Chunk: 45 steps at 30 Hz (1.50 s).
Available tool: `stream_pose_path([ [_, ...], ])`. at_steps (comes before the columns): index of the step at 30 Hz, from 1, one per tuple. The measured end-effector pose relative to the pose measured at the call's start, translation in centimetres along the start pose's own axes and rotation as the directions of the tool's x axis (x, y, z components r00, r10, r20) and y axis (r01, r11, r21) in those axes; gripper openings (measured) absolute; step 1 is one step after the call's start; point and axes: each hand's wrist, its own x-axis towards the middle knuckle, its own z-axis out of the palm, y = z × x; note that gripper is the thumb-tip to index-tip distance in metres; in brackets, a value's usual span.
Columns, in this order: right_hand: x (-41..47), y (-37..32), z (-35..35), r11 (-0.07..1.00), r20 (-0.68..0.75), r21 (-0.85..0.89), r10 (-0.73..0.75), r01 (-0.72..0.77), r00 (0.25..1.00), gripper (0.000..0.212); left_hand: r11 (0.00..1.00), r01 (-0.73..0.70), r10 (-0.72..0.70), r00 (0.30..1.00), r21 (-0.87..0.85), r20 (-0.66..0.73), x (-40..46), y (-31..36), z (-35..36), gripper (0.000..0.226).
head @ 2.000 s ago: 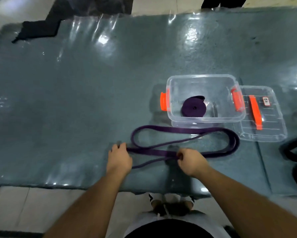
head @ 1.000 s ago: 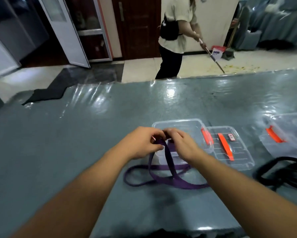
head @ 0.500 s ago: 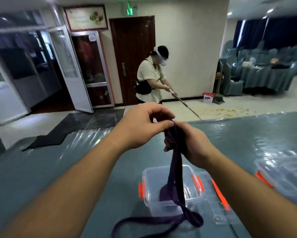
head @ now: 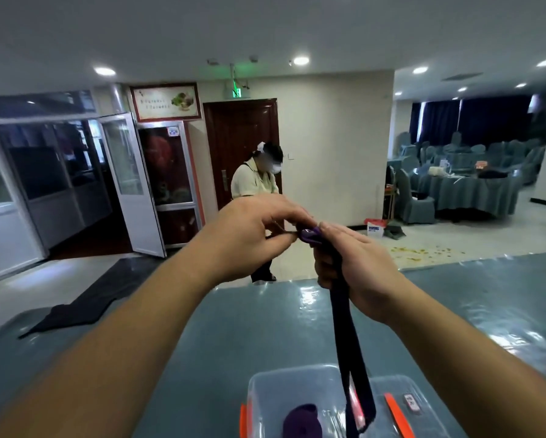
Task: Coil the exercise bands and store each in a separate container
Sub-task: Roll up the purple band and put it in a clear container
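Hands are working together at chest height above the clear container (head: 265, 393), starting a roll at the top end of the purple exercise band (head: 344, 327). The left hand (head: 249, 235) is pinching the small fold at that end (head: 309, 235) between thumb and fingertips, while the right hand (head: 357, 263) is curling round the band just under the fold, with the strap passing down through its palm.

From this grip the band is hanging almost straight down, its long axis running vertical with a slight lean to the right, and its flat face is turning towards the camera. The lower stretch is passing in front of the container's right wall, next to one orange latch (head: 355, 403), and is leaving the bottom of the view, so where its far end is lying cannot be told. Inside the container a coiled purple band (head: 301, 418) is already sitting; its lid (head: 401, 409) is lying just right of it on the blue-grey table (head: 233, 327).

Judging from this, winding should proceed downward along the hanging length, with the left hand nearer the fold turning it and the right hand feeding strap upward. A second container, for this band, is probably needed.

Beyond the table a person (head: 259, 181) is standing near a dark door.
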Motion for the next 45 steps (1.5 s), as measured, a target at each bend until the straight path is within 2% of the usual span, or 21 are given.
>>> stream_pose_path([
  [4,-0.8,-0.4,-0.2,0.989,-0.02,-0.139,-0.047,0.044,0.999,0.033,0.986,-0.078,0.08,0.997,0.148,-0.007,0.5,0.6,-0.6,0.026],
  [8,-1.5,-1.6,-0.3,0.915,0.046,-0.358,-0.181,0.185,0.982,0.02,0.962,-0.169,0.175,0.984,0.216,-0.013,1.0,1.1,-1.1,0.021],
  [10,-1.7,-2.3,-0.3,0.896,0.09,-0.396,-0.18,0.201,0.98,0.017,0.942,-0.213,0.219,0.976,0.259,0.005,1.3,1.4,-1.6,0.021],
  [12,-1.9,-3.0,-0.3,0.95,0.124,-0.274,-0.119,0.15,0.985,0.017,0.927,-0.243,0.254,0.967,0.285,-0.001,1.4,1.6,-2.1,0.022],
  [14,-2.1,-3.7,-0.4,0.999,0.194,-0.042,-0.016,0.025,0.981,0.024,0.912,-0.268,0.291,0.956,0.31,-0.029,1.2,1.7,-2.4,0.022],
  [17,-2.2,-4.0,-0.5,0.992,0.221,0.109,0.041,-0.066,0.974,0.029,0.907,-0.272,0.323,0.939,0.322,-0.118,0.8,1.6,-1.8,0.023],
  [19,-1.9,-3.9,-0.1,0.99,0.152,0.137,0.01,-0.031,0.988,0.031,0.949,-0.189,0.254,0.931,0.251,-0.262,0.3,1.5,-0.7,0.026],
  [21,-1.8,-3.6,0.5,0.986,0.078,0.167,-0.03,0.017,0.997,0.032,0.991,-0.097,0.129,0.899,0.096,-0.419,-0.2,1.3,0.7,0.027],
  [23,-1.8,-3.4,1.0,0.979,0.015,0.199,-0.057,0.053,0.998,0.033,0.997,-0.061,0.03,0.865,-0.046,-0.501,-0.7,1.2,2.1,0.023],
  [25,-1.8,-3.3,1.3,0.975,-0.035,0.21,-0.061,0.067,0.997,0.032,0.987,-0.047,-0.038,0.863,-0.156,-0.503,-1.1,1.1,3.2,0.021],
  [28,-1.8,-3.4,1.5,0.97,-0.089,0.233,-0.049,0.069,0.995,0.033,0.976,-0.03,-0.071,0.892,-0.215,-0.447,-1.5,0.8,3.9,0.025],
  [30,-1.7,-3.4,1.6,0.972,-0.086,0.232,-0.023,0.042,0.996,0.035,0.97,-0.023,-0.083,0.902,-0.24,-0.423,-1.6,0.5,3.5,0.023],
  [32,-1.9,-3.4,1.6,0.979,-0.043,0.202,0.011,-0.002,0.999,0.037,0.962,-0.003,-0.102,0.924,-0.273,-0.368,-1.6,0.2,2.6,0.031],
  [35,-2.0,-3.8,1.3,0.991,0.023,0.12,0.054,-0.056,0.998,0.035,0.993,0.008,-0.032,0.976,-0.114,-0.215,-1.3,-0.1,1.2,0.051],
  [38,-2.0,-4.4,1.2,0.996,0.06,0.073,0.052,-0.056,0.997,0.034,0.999,-0.042,0.038,0.993,-0.031,-0.116,-1.3,0.1,0.7,0.038],
  [41,-2.0,-4.6,1.5,0.998,0.063,0.046,0.031,-0.034,0.998,0.033,0.996,-0.084,0.077,0.977,-0.028,-0.197,-1.4,0.5,0.7,0.032],
  [45,-2.6,-4.0,1.7,0.981,0.079,0.168,0.089,-0.101,0.993,0.029,0.995,-0.101,0.104,0.932,0.025,-0.347,-1.6,0.3,0.7,0.024],
])
